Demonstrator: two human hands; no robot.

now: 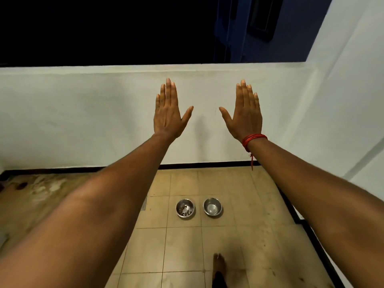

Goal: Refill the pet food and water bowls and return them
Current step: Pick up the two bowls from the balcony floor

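Two small steel bowls stand side by side on the tiled floor. The left bowl (185, 208) holds a few scraps of food. The right bowl (212, 207) looks bare or has a little clear water; I cannot tell which. My left hand (168, 113) and my right hand (244, 115) are stretched out flat in front of me, backs up, fingers together, thumbs out, holding nothing. Both hands are high above the bowls and apart from them. A red thread is tied round my right wrist.
A low white parapet wall (83, 113) runs across ahead, with darkness beyond it. A white wall (353, 100) closes the right side. Beige floor tiles (187, 246) lie below; the floor at left is stained. My bare foot (219, 265) is near the bottom edge.
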